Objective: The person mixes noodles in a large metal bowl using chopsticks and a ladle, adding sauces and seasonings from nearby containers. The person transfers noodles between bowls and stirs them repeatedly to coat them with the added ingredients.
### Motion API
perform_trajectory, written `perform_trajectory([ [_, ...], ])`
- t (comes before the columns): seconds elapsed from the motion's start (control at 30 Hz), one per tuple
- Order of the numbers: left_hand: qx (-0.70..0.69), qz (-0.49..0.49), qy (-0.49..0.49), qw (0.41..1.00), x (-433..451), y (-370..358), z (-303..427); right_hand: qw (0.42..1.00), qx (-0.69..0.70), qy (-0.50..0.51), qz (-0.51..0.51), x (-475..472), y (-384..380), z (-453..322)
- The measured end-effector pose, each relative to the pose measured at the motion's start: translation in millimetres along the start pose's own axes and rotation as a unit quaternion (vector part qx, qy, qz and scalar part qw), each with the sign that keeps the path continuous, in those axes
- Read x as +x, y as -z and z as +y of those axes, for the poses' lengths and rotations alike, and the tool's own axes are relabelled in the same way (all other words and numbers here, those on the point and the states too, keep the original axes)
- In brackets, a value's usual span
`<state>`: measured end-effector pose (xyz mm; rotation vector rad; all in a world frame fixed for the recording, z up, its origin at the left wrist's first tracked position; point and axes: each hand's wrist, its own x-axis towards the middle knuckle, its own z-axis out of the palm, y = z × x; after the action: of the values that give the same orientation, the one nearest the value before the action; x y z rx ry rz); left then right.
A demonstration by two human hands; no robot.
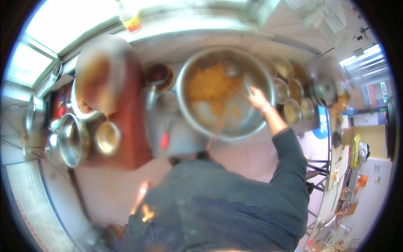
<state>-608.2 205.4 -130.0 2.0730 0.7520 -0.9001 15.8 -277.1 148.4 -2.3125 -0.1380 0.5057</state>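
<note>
My right hand [258, 99] reaches over the rim of a large metal basin [185, 116] and is closed around the handle of what looks like a metal ladle [233, 71]. The ladle's round head is inside the basin, beside a spread of orange-yellow food [206, 80]. Blur hides the food's exact kind. A thin streak, possibly a long stick, crosses the basin's near rim. Low at my side hangs my left hand [144, 186], away from the vessels and too blurred to show its fingers clearly.
Several small metal bowls [292, 111] crowd the basin's right side. On the left, a red table [137, 138] bears a metal pot [73, 140] and a smaller bowl [108, 138]; a round blurred patch hides part of it. A bottle [131, 22] stands by the window.
</note>
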Motion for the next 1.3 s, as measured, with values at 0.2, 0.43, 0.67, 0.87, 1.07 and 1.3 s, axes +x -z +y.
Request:
perform_trajectory([
  [0.2, -0.367, 0.039, 0.031, 0.929, -23, 14, 56, 0.974, -0.151, 0.165, 0.023, -45, 7, -17],
  [0.43, -0.557, 0.041, 0.088, 0.825, -38, 8, 110, 0.944, 0.312, 0.045, -0.097, -110, 21, -118],
  [0.67, -0.344, 0.096, 0.223, 0.907, -26, -58, -30, 0.784, 0.399, 0.082, -0.468, -158, -85, -324],
  [0.87, -0.274, 0.173, 0.228, 0.918, -39, -88, -42, 0.81, 0.043, 0.462, -0.36, -159, -205, -416],
  [1.07, -0.281, 0.145, -0.025, 0.948, -34, -101, -66, 0.772, -0.136, 0.539, -0.309, -154, -325, -455],
  [1.3, -0.172, 0.068, 0.031, 0.982, -29, -16, -22, 0.802, -0.15, 0.518, -0.258, -182, -310, -458],
])
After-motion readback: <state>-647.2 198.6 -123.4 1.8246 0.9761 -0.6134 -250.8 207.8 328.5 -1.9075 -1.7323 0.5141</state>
